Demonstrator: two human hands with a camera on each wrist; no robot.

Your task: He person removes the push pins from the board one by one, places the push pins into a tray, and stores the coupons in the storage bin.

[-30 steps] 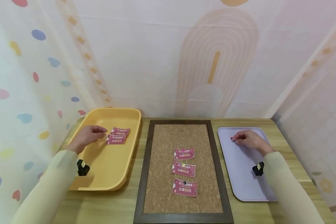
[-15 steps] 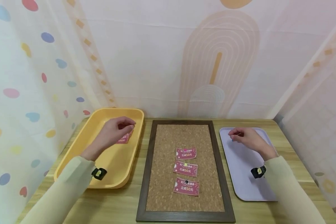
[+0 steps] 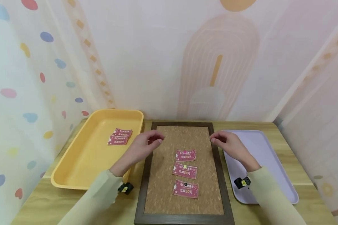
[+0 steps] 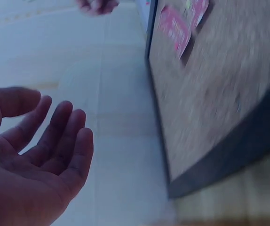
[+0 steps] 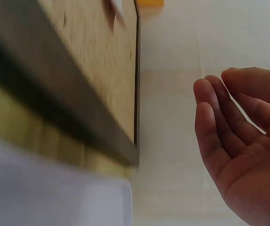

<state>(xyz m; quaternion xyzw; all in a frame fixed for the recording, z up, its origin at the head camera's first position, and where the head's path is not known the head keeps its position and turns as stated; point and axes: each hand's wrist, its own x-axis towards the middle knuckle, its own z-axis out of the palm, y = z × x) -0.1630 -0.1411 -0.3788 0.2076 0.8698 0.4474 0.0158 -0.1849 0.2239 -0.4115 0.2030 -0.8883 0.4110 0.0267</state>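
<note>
In the head view my left hand (image 3: 138, 148) hovers over the left frame edge of a corkboard (image 3: 161, 187), fingers loosely bent, thumb near the index fingertip. My right hand (image 3: 232, 148) is over the board's upper right edge in a similar loose pose. Neither wrist view shows anything between the fingers. Three pink coupons hang in a column on the cork: the top coupon (image 3: 190, 157) under a pink pushpin (image 3: 185, 152), the middle coupon (image 3: 190, 173) under a yellow-green pushpin (image 3: 185, 166), the bottom coupon (image 3: 181, 191) under a black pushpin (image 3: 185, 184).
A yellow tray (image 3: 81, 156) stands on the left with two overlapping coupons (image 3: 118, 140) inside. To the right lies a lavender tray (image 3: 273, 170), partly covered by the right arm. The wooden table (image 3: 42, 200) backs onto a patterned curtain (image 3: 152, 62).
Both hands have moved inward to the corkboard, the left from over the yellow tray, the right from the lavender tray. The two coupons in the yellow tray stay put.
</note>
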